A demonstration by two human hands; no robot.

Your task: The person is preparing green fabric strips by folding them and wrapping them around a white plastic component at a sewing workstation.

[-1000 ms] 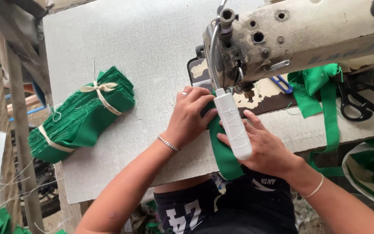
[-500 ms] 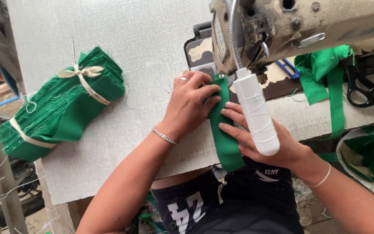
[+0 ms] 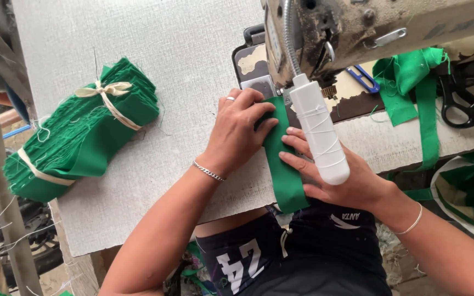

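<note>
Green fabric strip (image 3: pixel 283 175) lies flat on the table (image 3: pixel 182 60), a long narrow band of plain woven cloth, matte, with straight edges. Its long axis runs from the machine's needle area toward the person, the near end hanging over the table edge above the lap; the far end is hidden under the machine head.

Largest item: sewing machine (image 3: pixel 379 27), worn cream metal with chipped paint, spanning the upper right. A white plastic lamp tube (image 3: pixel 319 134), bound with thin thread, hangs on a flexible metal hose over the strip. The table surface is pale grey and textured.

Bundle of green cloth pieces (image 3: pixel 78 134) lies well apart at the left, tied with two off-white strips, lying on a diagonal.

Loose green strips (image 3: pixel 412 82) lie to the right of the machine, near black scissors (image 3: pixel 467 98).

Left hand (image 3: pixel 237 131) presses palm-down on the strip's left edge, fingers curled over it, flat pressure rather than a closed grasp; a ring and a chain bracelet show. Right hand (image 3: pixel 336 175) rests open with fingers extended on the strip's right edge, partly hidden by the lamp tube; a thin bangle circles the wrist
</note>
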